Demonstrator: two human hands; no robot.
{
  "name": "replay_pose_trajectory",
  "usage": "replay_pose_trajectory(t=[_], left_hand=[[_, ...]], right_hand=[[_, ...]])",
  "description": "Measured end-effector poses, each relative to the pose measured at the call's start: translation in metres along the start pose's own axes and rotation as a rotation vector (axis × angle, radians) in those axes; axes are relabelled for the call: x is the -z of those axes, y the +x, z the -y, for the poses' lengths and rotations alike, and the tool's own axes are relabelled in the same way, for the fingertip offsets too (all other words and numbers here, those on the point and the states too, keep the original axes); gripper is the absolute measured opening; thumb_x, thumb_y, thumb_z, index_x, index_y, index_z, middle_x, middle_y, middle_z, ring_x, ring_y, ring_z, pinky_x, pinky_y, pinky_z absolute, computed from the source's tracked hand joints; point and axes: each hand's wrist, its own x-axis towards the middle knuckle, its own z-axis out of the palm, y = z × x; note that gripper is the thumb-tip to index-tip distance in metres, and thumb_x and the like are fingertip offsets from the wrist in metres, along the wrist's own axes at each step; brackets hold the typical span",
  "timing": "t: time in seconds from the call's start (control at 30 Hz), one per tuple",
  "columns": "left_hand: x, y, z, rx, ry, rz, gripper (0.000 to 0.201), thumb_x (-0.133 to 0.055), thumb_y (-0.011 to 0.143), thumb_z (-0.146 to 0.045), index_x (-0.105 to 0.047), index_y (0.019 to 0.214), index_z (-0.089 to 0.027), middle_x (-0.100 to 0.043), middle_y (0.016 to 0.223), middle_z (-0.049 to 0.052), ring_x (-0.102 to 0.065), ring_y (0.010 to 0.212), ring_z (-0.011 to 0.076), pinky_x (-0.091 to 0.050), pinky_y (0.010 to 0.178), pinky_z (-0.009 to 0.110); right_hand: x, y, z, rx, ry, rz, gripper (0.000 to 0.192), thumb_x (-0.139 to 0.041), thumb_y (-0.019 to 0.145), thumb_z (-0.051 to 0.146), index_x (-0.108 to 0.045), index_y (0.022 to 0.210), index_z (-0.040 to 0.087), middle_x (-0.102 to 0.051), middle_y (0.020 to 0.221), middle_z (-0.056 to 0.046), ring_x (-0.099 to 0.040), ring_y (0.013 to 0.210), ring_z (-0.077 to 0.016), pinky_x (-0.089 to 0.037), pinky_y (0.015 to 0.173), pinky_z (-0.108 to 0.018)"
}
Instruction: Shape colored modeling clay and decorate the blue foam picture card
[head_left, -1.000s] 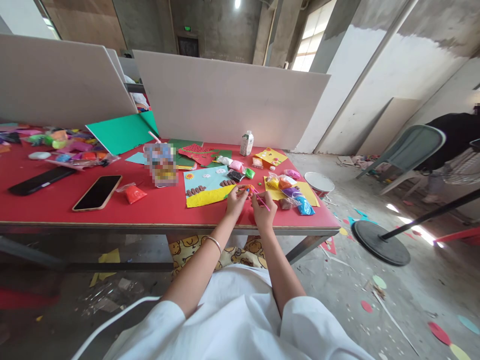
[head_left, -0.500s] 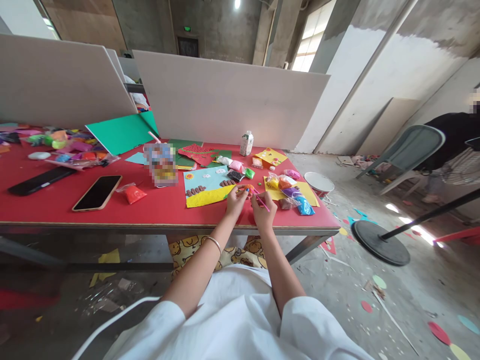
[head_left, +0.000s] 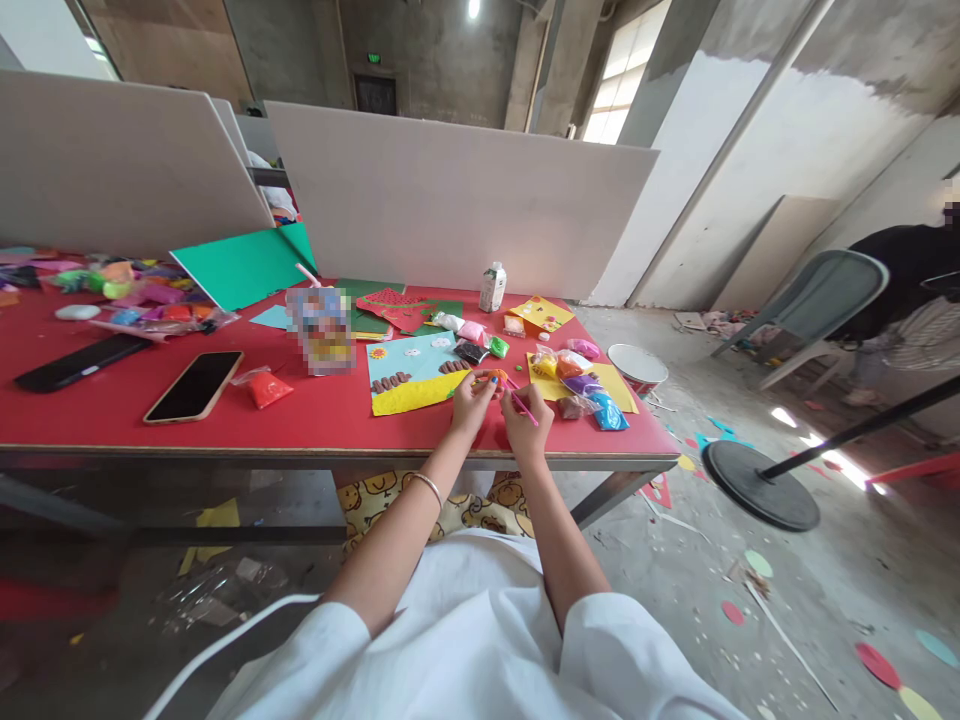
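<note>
Pinching a small orange piece (head_left: pixel 499 374) in the left hand (head_left: pixel 474 400), fingertip grip nearly closed; exact finger contact too small to tell. Right hand (head_left: pixel 529 422) grip closed around a thin pink stick (head_left: pixel 528 410), upper end near the piece. Piece sits between both hands, over the red desk (head_left: pixel 337 420) near its front edge. Picture sheet (head_left: pixel 420 393) just beside left hand; blue bag (head_left: pixel 612 412) right of right hand.

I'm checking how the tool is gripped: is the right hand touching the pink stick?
Touching. The head view shows the right hand holding the pink stick, with the stick's near end crossing over the hand.
</note>
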Motion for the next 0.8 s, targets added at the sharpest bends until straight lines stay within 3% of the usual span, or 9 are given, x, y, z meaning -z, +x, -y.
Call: replay_pose_trajectory(t=[0.8], left_hand=[[-0.0006,-0.0012,-0.0004,-0.008,0.001,-0.018,0.031,-0.074,0.067,-0.036,-0.059,0.086,-0.016,-0.072,0.084,0.007,-0.068,0.07,0.0162,-0.055,0.07,0.031]], right_hand=[[0.0003,-0.0002,0.001,-0.002,-0.014,-0.001,0.024,-0.057,0.075,0.032,-0.04,0.062,0.023,-0.046,0.051,0.007,-0.04,0.047,-0.0096,-0.036,0.05,-0.021]])
